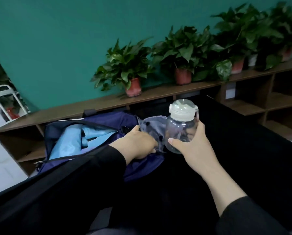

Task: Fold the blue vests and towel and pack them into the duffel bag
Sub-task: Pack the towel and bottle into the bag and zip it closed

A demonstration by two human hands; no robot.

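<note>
A navy duffel bag (111,121) lies on the black table with its top zip open. Light blue folded fabric (70,141) shows inside the opening. At the bag's right end a grey-lined side pocket (152,125) gapes open. My left hand (138,143) grips the edge of that pocket, its fingertips hidden in the fabric. My right hand (191,146) holds a clear plastic water bottle (180,131) with a pale green lid upright, right beside the pocket mouth.
The black table (243,158) stretches to the right and front. Behind the bag runs a low brown shelf unit (158,94) with several potted plants (124,65) on top, against a teal wall. A white metal rack (4,97) stands at the far left.
</note>
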